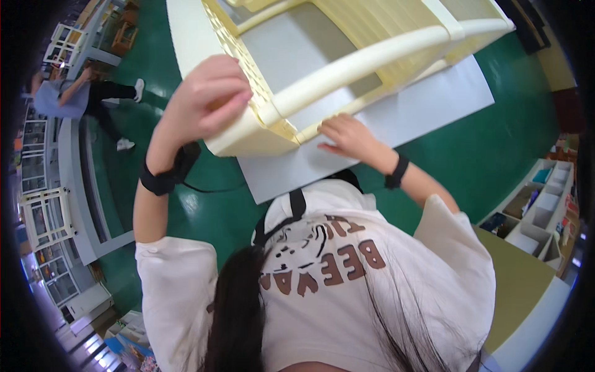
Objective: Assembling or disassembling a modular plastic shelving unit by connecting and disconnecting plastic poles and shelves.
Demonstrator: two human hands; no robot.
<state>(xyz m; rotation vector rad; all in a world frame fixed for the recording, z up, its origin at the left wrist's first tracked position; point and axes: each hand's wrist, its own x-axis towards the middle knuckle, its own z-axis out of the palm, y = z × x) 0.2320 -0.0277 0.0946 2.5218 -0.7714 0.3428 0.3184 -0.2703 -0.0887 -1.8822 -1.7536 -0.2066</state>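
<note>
While the cream frame [248, 139] sits over the white board [427, 115], its upper rail [365, 64] running near-left to far-right, the left hand [209, 96] curls by the near end, the right hand [353, 136] touches the lower rail [364, 102]; whether either clamps, I can't tell.

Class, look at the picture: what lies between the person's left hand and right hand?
In the head view, a lower corner of the cream frame lies between the left hand and the right hand.
</note>
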